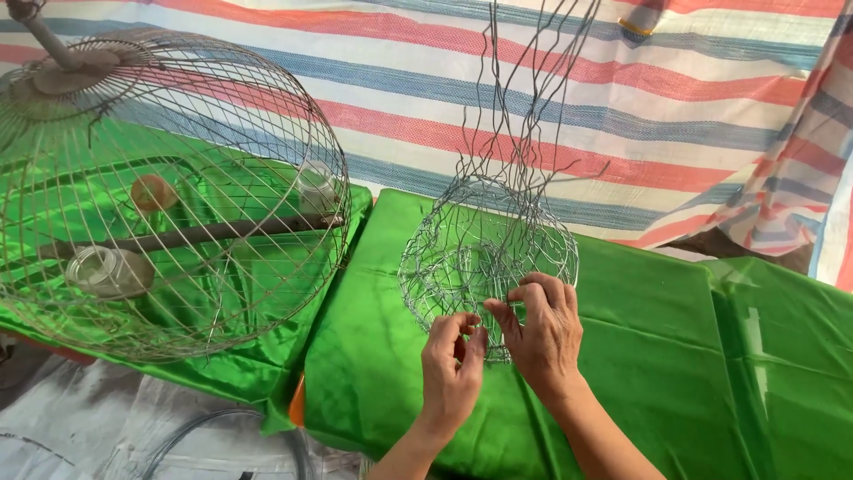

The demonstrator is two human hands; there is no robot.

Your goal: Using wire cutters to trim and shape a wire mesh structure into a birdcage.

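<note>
I see both hands raised together at the near centre of the scene, working at the lower edge of a small wire mesh basket (487,253). The left hand (451,366) has its fingers curled, thumb and forefinger pinched on a strand of wire at the basket's near rim. The right hand (544,331) sits just beside it, fingertips touching the same rim and pinched on wire; the two hands all but meet at the fingertips.

The basket is an unfinished rounded form of thin grey wire, resting tilted on a table covered in shiny green cloth (640,356). Long loose wire ends (524,80) rise from its far side, spreading upward out of the picture.

To the left, on a second surface under green cloth, stands a large domed wire cage (169,191), clearly apart from the basket. Inside it I note a dark wooden perch (204,234) running across, a round orange object (153,192), a clear cup near the right wall (316,184), and a clear dish at the near left (108,271). A hook and plate top the cage at the far left.

Behind everything hangs a striped tarpaulin (675,98) in red, blue and white. At the near left, below the tables, a coil of wire (222,436) lies on pale sheeting.
</note>
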